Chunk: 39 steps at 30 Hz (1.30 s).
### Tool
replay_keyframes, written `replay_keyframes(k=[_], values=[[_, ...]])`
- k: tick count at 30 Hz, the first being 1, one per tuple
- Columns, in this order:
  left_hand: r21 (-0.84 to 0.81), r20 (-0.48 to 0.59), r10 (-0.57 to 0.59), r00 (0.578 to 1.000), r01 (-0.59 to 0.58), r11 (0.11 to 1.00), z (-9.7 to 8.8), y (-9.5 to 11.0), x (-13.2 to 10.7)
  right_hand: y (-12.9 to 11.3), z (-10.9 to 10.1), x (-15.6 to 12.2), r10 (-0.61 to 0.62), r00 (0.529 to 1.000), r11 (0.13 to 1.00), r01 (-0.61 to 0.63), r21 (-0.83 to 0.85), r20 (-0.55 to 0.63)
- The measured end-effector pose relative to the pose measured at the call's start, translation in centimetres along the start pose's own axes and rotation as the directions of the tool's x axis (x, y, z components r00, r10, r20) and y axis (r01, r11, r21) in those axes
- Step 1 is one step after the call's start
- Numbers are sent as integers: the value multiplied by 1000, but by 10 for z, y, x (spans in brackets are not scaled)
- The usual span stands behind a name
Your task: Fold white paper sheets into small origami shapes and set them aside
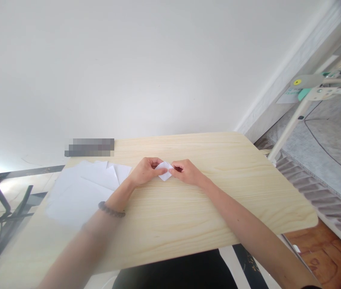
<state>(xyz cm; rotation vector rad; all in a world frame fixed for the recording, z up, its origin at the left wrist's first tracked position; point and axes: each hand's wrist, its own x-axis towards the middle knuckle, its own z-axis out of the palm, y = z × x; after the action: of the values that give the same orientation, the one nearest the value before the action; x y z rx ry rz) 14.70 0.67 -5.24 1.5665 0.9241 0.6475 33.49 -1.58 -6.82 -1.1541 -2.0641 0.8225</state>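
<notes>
A small piece of folded white paper (165, 175), roughly diamond-shaped, is held between my two hands above the middle of the table. My left hand (144, 171) pinches its left side, the thumb lying across the front. On the other side, my right hand (187, 171) grips the right edge between thumb and fingertips. Both thumbs nearly meet at the paper's middle. How the layers behind are folded is hidden by the fingers. A dark beaded bracelet (112, 210) circles my left wrist.
Loose white sheets (71, 192) overlap on the left of the light wooden table (233, 160). A blurred-out dark object (90, 147) lies at the back left edge, against the white wall (146, 72). Beyond the right edge stands a pale metal frame (293, 120) by a bed.
</notes>
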Motion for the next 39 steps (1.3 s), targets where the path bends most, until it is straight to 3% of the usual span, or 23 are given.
replay_keyframes(k=[7, 13, 39], values=[[-87, 19, -38, 999, 40, 995, -4, 0, 1, 0, -5, -1, 31, 999, 998, -34, 57, 45], [-118, 64, -73, 995, 81, 990, -5, -1, 2, -1, -4, -1, 17, 1000, 998, -16, 64, -22], [-111, 253, -7, 968, 36, 993, -11, 4, -3, -4, -5, -2, 25, 1000, 999, -25, 42, -12]])
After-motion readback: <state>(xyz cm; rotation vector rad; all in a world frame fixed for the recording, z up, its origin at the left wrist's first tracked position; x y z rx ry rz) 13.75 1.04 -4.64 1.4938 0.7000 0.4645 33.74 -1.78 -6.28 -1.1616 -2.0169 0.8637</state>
